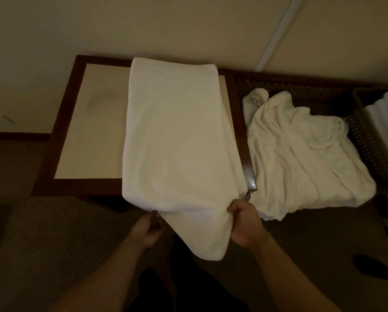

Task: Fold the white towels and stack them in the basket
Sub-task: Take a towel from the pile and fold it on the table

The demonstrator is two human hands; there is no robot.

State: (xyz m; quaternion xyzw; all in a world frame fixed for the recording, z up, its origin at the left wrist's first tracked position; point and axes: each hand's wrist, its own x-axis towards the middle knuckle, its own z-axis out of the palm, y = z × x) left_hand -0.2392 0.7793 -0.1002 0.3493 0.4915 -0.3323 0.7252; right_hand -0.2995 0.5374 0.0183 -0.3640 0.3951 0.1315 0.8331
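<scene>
A long white towel lies folded lengthwise across a dark-framed table, its near end hanging over the front edge. My left hand pinches the near left corner of that towel. My right hand grips the near right corner, fingers curled into the cloth. A crumpled white towel lies heaped on a dark woven surface to the right. At the far right edge stands a basket holding folded white towels.
The table has a pale inset top and stands against a beige wall. Patterned carpet covers the floor in front. A dark shoe-like shape lies on the floor at the lower right.
</scene>
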